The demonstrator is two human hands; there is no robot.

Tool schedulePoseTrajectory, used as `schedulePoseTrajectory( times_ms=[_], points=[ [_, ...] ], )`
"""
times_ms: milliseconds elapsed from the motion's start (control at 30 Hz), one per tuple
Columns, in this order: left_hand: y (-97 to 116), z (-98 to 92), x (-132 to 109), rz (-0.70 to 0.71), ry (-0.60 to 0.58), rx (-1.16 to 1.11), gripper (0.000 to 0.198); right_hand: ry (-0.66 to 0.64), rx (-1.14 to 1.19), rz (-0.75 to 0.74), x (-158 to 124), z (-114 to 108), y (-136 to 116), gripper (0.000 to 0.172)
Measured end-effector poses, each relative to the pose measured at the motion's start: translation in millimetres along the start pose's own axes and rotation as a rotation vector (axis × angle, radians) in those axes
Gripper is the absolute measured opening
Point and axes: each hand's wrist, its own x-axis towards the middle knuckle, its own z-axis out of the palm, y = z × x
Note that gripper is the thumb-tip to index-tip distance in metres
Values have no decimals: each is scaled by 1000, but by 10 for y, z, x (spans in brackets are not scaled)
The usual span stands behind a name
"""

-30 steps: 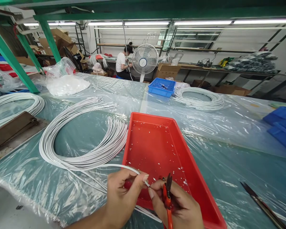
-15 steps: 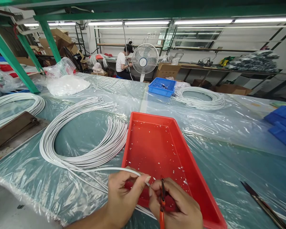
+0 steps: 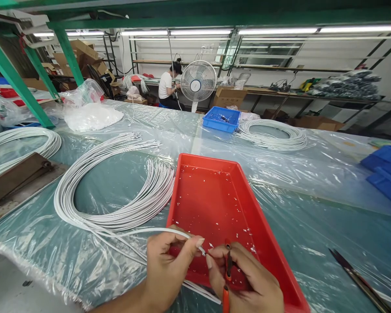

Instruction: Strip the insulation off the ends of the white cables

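Observation:
My left hand (image 3: 169, 265) grips a white cable (image 3: 163, 230) close to its end, between thumb and fingers. Dark, thin wire shows at the cable's tip. My right hand (image 3: 252, 278) pinches near that tip with thumb and forefinger. An orange-handled tool (image 3: 226, 299) is tucked in the same hand; its jaws are hidden, so its exact kind cannot be made out. Both hands are over the near end of a red tray (image 3: 205, 200) dotted with small white scraps. A large coil of white cables (image 3: 117, 221) lies left of the tray.
Tweezers (image 3: 355, 274) lie at the right. Further back are a blue tray (image 3: 221, 119), another cable coil (image 3: 273, 134) and a white plastic bag (image 3: 91, 116). A metal block (image 3: 16, 176) sits at the left. A seated person (image 3: 167, 84) and a fan (image 3: 198, 82) are beyond the table.
My right hand has shifted slightly right, away from the left, exposing more of the cable tip. The orange-handled tool has moved right with it. The left hand barely moved.

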Motion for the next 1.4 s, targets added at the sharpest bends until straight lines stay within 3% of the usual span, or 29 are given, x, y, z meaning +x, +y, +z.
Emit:
schedulePoseTrajectory(
  times_ms=[433,1067,1267,1400],
  points=[
    [-51,-29,-24,73,-64,73,12,-18,-39,-89,-10,-5,30,15],
    [-41,5,-25,143,-8,57,14,3,-241,-228,-29,14,38,13],
    [-42,13,-31,81,13,49,14,-59,-293,-211,-51,-10,59,16],
    [-26,32,-18,-33,37,15,18,-84,-278,-312,-55,-9,101,14]
  ],
)
